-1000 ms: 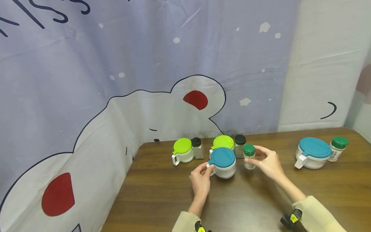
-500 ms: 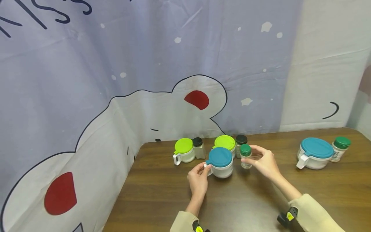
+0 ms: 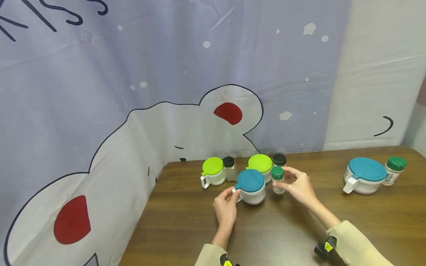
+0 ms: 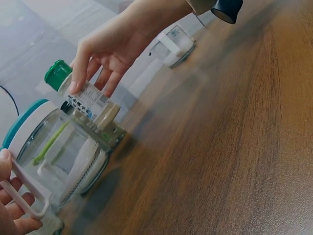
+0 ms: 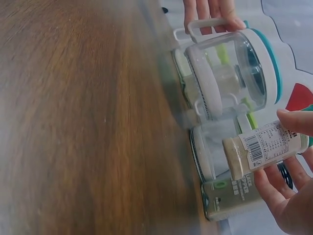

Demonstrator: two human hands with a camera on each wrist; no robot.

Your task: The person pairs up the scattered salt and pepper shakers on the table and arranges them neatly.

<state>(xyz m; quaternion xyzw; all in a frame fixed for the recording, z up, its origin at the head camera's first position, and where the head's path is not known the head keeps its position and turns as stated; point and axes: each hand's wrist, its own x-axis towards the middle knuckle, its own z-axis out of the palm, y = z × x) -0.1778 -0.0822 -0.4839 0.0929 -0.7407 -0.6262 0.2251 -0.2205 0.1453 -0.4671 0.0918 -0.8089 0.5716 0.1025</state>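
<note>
Pinching the white loop handle (image 5: 208, 23) between thumb and curled fingers, your left hand (image 3: 226, 208) has hold of the blue-lidded jar (image 3: 253, 195), a round, see-through vessel with a smooth, flat lid and a pale collar. Your right hand (image 3: 301, 187) grips the green-capped shaker (image 5: 266, 147) between thumb and fingertips, the other fingers loosely spread; its see-through body carries a printed label with a barcode, and tan powder shows at the base. Both held pieces are side by side near the middle of the wood-grained table (image 3: 186, 225), looking raised just off it, with only a narrow gap between them. Close behind your jar sits a squat green-lidded jar (image 3: 260, 163), and behind your shaker a black-capped shaker (image 3: 279, 160), so room towards the back is tight. A matching lime-topped jar (image 3: 214, 175) and dark-capped shaker (image 3: 230, 170) stand together on your left. Well apart to your right, across a broad stretch of wood, are another blue-topped jar (image 3: 366, 175) and a second green-capped bottle (image 3: 394, 171). The back edge of the table meets a softly creased printed cloth (image 3: 159, 74); wood grain runs out in front of you.
</note>
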